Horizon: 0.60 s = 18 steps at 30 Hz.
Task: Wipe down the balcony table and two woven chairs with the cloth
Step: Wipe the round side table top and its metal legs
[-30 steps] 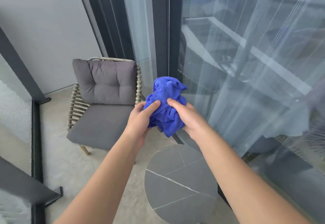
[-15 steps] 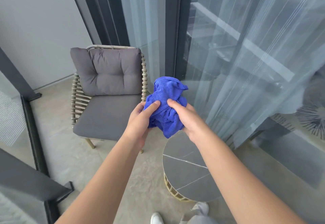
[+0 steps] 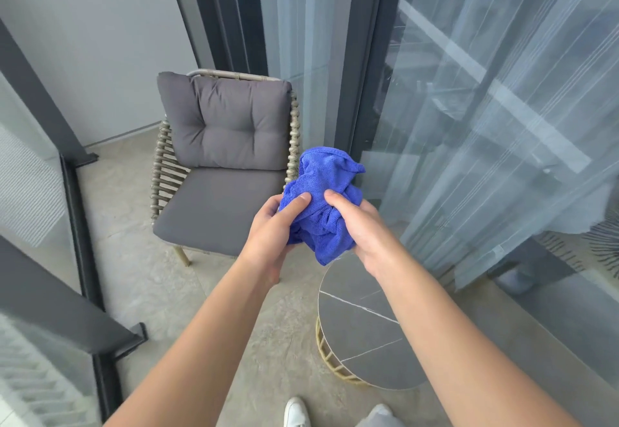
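Both hands are clamped on the crumpled bright-blue microfibre cloth point(image 3: 323, 205), held up in the air at frame centre. Left hand point(image 3: 273, 232) grips the cloth's 9 o'clock side, thumb pressed flat across the front, fingers curled behind. Right hand point(image 3: 363, 230) grips the 3 o'clock side, thumb on top, remaining fingers wrapped under and hidden by the fabric. Thumb tips sit close together, not touching. A loose tail of cloth hangs at 6 o'clock between the wrists, and a folded hem sticks up at 12.

The cloth touches neither piece of furniture. The woven rope-frame chair with grey seat and back cushions point(image 3: 217, 172) sits at 10 o'clock from the hands, back toward the grey wall. The round dark-grey stone-look table with pale veins and a gold slatted base point(image 3: 361, 336) is at 5 o'clock, directly under the right forearm — its far rim is partly covered by the cloth tail and wrist.

Edges: dark sliding-door frame and sheer curtain behind glass point(image 3: 469, 125) run from 12 to 4 o'clock, close beside the table. Glass balustrade with dark rail point(image 3: 67, 312) closes off 7 to 9. Open beige tile floor point(image 3: 140, 279) lies between chair, table and balustrade. A white shoe point(image 3: 296, 411) shows at 6 o'clock. Only one chair is in view.
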{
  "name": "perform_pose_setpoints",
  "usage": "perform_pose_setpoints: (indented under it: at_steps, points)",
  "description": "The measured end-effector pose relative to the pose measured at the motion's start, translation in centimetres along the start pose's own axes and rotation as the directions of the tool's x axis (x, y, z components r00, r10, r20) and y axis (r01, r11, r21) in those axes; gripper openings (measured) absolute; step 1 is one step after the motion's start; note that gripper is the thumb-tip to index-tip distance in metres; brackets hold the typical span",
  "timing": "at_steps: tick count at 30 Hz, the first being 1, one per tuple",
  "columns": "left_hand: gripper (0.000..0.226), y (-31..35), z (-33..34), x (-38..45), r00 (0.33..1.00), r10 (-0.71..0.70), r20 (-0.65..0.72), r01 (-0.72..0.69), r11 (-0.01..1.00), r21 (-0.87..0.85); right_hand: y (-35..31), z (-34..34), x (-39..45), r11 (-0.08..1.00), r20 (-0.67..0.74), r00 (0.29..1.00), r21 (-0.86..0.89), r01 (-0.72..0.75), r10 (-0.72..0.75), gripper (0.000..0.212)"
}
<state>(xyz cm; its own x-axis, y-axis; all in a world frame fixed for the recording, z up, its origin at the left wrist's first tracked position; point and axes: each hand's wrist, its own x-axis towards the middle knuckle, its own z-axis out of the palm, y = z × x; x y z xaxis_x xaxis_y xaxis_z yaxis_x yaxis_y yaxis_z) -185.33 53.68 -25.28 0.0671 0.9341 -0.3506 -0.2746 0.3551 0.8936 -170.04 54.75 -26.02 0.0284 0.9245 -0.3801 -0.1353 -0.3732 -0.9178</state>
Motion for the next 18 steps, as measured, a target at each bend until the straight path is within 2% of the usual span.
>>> perform_pose_setpoints:
  at_steps: [6,14,18]
  points:
    - [0.040,-1.6,1.2,0.0,0.998,0.007,-0.061,-0.008,1.000,-0.008,0.9,-1.6,0.7,1.000,0.067,0.998,0.012,-0.006,0.005,0.021]
    - [0.039,-5.9,8.6,1.4,0.990,-0.026,-0.141,0.024,1.000,-0.020,2.1,-9.9,3.2,0.998,0.111,0.992,0.005,-0.066,0.065,0.018]
    - [0.040,-8.7,11.7,3.0,0.980,-0.051,-0.192,0.046,0.998,-0.032,3.1,-13.7,4.8,0.999,0.117,0.992,-0.015,-0.051,0.053,0.015]
